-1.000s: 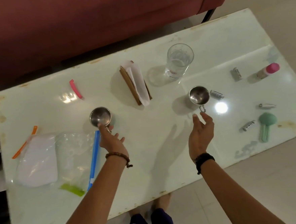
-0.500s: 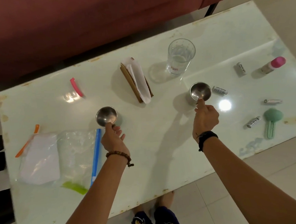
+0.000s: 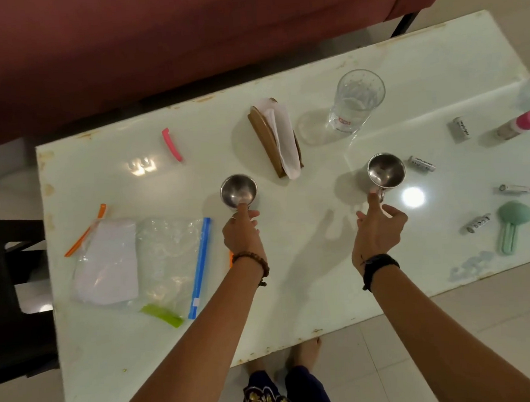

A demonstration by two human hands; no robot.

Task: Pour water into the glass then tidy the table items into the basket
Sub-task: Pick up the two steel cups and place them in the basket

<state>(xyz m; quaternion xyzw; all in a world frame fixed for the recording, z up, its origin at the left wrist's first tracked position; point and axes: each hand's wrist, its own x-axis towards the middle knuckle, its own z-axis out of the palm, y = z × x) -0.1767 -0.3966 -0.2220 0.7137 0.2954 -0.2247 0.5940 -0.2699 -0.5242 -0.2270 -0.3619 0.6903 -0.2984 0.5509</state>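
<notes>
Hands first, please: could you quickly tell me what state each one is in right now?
Left hand: fingers on the near rim of the left steel cup; full grip unclear.
Right hand: fingers at the right steel cup handle; grip unclear.

The left steel cup [image 3: 239, 191] stands upright on the white table, its open mouth showing a shiny bare inside; the left hand's [image 3: 242, 233] thumb lies on its near rim. The right steel cup [image 3: 386, 170], also upright, has its small handle turned toward the right hand [image 3: 377, 229], whose forefinger touches that handle. Beyond the right-hand grip and slightly left stands the clear drinking glass [image 3: 355, 102], upright, holding some water.
</notes>
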